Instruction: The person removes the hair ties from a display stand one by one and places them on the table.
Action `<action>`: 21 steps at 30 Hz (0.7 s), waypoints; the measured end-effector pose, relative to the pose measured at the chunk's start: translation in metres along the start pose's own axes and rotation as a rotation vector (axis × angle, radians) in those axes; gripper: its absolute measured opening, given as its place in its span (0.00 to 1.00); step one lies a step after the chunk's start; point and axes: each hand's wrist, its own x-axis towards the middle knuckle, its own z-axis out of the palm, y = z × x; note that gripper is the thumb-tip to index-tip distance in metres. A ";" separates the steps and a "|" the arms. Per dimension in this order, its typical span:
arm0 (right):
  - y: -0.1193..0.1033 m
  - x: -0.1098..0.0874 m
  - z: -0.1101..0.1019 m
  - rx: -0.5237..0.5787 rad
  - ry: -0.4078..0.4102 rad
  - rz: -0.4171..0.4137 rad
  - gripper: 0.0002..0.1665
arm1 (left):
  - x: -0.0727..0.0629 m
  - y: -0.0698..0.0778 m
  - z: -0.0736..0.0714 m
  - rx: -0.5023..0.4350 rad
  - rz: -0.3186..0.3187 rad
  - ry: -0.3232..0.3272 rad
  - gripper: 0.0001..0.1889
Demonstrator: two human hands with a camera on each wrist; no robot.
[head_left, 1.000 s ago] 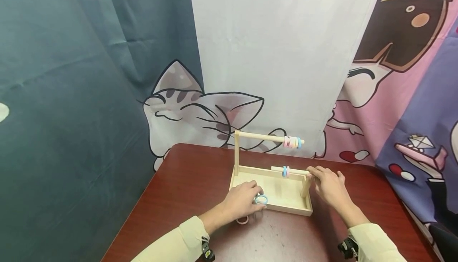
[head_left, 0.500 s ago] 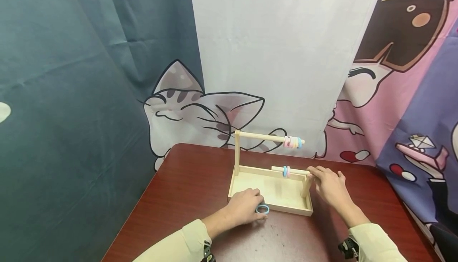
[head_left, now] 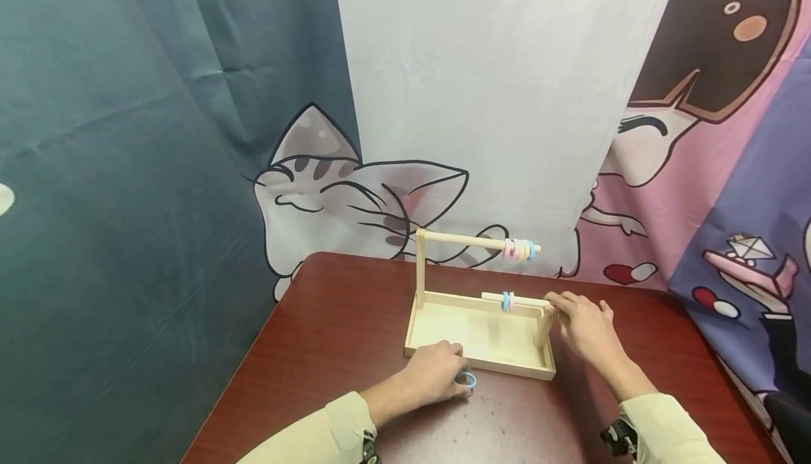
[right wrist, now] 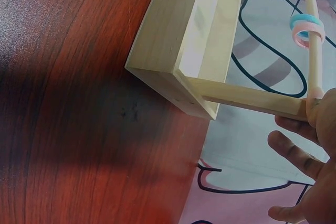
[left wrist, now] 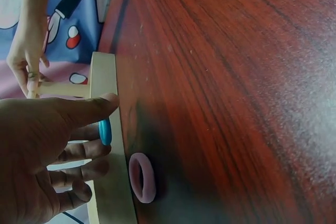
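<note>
My left hand (head_left: 434, 374) pinches a light blue ring (head_left: 468, 379) just in front of the wooden stand's tray (head_left: 519, 371). In the left wrist view the blue ring (left wrist: 105, 131) stands edge-on between thumb and fingers. A pink ring (left wrist: 142, 178) lies on the table beside the tray wall; the left hand hides it in the head view. My right hand (head_left: 586, 327) grips the top of the stand's short post (head_left: 543, 329), where the lower peg (head_left: 529, 302) joins. One blue and one pink ring (right wrist: 308, 32) hang on that peg.
Above, the longer peg (head_left: 465, 240) runs right from a tall post (head_left: 420, 270) and carries several pastel rings (head_left: 519, 249) near its free end. The stand is on a reddish-brown table (head_left: 336, 330). Printed curtains (head_left: 494, 98) hang behind the table.
My left hand has drawn back from over the tray toward the table in front, bringing the blue ring along. The hand now covers the pink ring in the head view. My right hand stays put.
</note>
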 end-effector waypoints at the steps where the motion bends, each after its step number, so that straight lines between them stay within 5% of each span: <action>1: 0.000 0.000 0.000 0.001 -0.003 0.001 0.17 | -0.001 0.000 0.001 -0.007 0.003 0.003 0.17; 21: 0.000 0.000 0.001 0.004 0.014 -0.006 0.16 | -0.008 0.003 0.010 -0.021 0.012 0.018 0.16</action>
